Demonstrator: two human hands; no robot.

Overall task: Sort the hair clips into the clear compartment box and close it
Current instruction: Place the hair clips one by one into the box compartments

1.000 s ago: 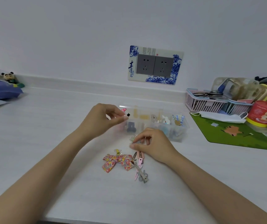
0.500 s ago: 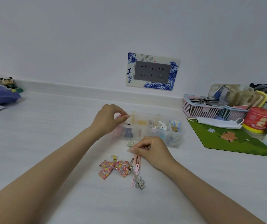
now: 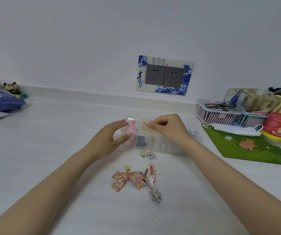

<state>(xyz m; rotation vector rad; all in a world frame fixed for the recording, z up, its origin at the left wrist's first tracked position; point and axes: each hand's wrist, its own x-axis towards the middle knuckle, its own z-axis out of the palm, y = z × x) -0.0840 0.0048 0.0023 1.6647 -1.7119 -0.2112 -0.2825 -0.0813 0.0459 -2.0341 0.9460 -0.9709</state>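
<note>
The clear compartment box (image 3: 160,144) stands open in the middle of the white counter, with several small clips in its cells. My left hand (image 3: 110,139) wraps the box's left end, thumb on the front wall, beside a pink clip (image 3: 130,128) in the left cell. Over the back cells, my right hand (image 3: 169,128) pinches a small translucent clip (image 3: 146,124). On the counter nearer to me lie a floral bow clip (image 3: 127,180), a pink snap clip (image 3: 152,173), a grey clip (image 3: 154,194) and a cluster of tiny clips (image 3: 147,154).
A green mat (image 3: 255,151) with a face mask (image 3: 234,129) lies at the right, behind it a pink basket (image 3: 217,114) and a red tub (image 3: 279,126). A blue packet (image 3: 0,102) and a panda figurine (image 3: 11,86) sit far left. A wall socket (image 3: 164,75) is behind.
My right hand has lifted from the clips on the counter to above the box with a small clip. My left hand has dropped from a pinch above the box to its left end.
</note>
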